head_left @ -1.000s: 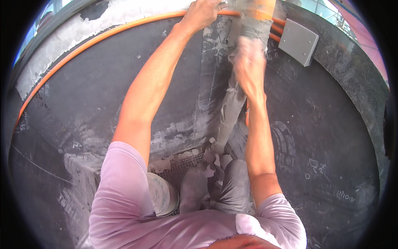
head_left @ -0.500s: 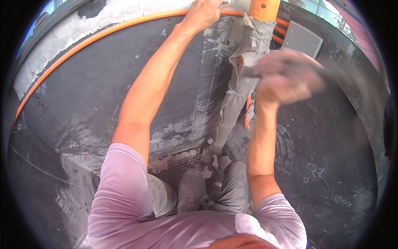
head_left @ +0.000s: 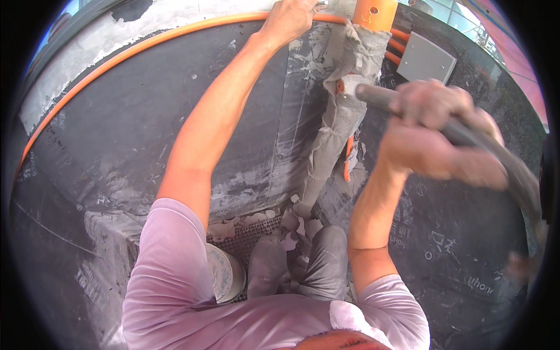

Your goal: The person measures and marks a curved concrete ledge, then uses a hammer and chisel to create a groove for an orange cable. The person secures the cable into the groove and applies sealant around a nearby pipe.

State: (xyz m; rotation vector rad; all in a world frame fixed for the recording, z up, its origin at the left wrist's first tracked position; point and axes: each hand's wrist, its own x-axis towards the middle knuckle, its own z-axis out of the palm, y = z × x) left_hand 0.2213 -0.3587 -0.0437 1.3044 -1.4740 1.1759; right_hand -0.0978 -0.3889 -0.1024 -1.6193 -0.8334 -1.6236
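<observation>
My left hand [head_left: 289,22] is closed high on the wall, beside the orange conduit [head_left: 175,30]. A small shiny metal end [head_left: 321,4] sticks out of its fist; the rest of that metal tool is hidden. My right hand [head_left: 437,125], blurred, is wrapped round the long dark handle of a hammer [head_left: 525,181]. The handle's butt points toward the grey-wrapped pipe [head_left: 326,137]. Toward the right rim the handle runs down to a smeared reddish-brown head. The pipe's orange upper end [head_left: 373,14] shows bare, to the right of my left hand.
A grey box [head_left: 426,58] is fixed to the dark-lined wall [head_left: 233,105], with orange conduits [head_left: 398,46] running into it. A round pail [head_left: 224,271] stands beside my knees. Torn pieces [head_left: 233,227] lie on the dimpled floor. A short orange tube [head_left: 348,160] hangs behind the pipe.
My right hand has swung to the right and down, away from the wrapped pipe, with the hammer. My left hand has barely moved.
</observation>
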